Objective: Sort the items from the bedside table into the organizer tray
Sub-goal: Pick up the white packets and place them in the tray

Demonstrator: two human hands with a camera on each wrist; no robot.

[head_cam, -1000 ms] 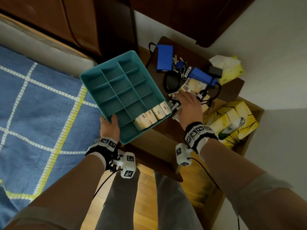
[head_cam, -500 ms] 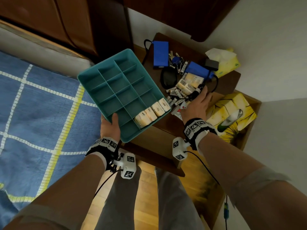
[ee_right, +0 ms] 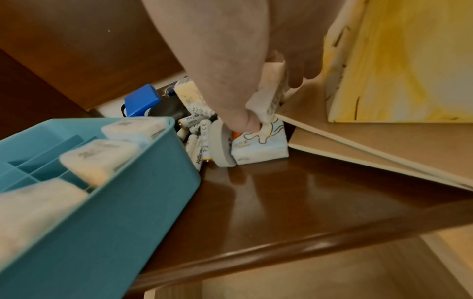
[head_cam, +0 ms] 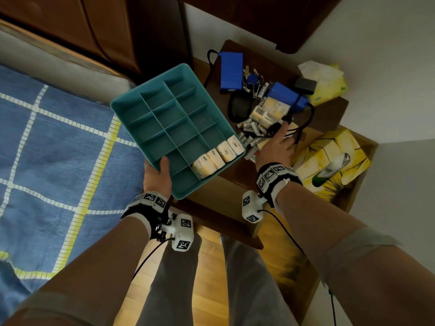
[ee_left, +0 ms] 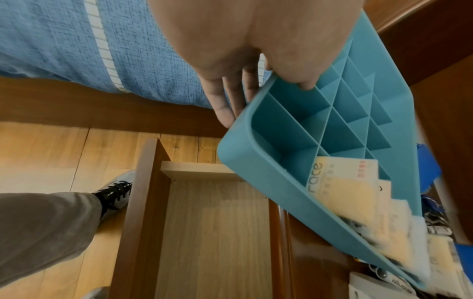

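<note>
My left hand (head_cam: 160,170) grips the near corner of the teal organizer tray (head_cam: 164,116), thumb inside and fingers underneath (ee_left: 230,101). The tray is lifted and tilted, its right edge over the bedside table (head_cam: 235,175). Several tissue packs (head_cam: 219,156) fill its near right compartments. My right hand (head_cam: 275,147) lies on the pile of items. There it pinches a small white tissue pack (ee_right: 271,91) between thumb and fingers. A patterned tissue pack (ee_right: 258,145) and a grey disc (ee_right: 221,145) lie just under it. Loose batteries (head_cam: 251,130) are scattered beside the hand.
Further back on the table lie two blue power banks (head_cam: 231,70) (head_cam: 287,95), keys (head_cam: 253,80), a black pouch (head_cam: 240,107), a larger tissue pack (head_cam: 270,110) and a black charger (head_cam: 304,85) with cable. Yellow tissue bundles (head_cam: 329,158) sit right. The bed (head_cam: 58,137) is left; a drawer (ee_left: 217,222) stands open below.
My right hand has shifted right across the pile, away from the tray, and now has a small tissue pack in its fingers. The left hand keeps the tray in the same hold.
</note>
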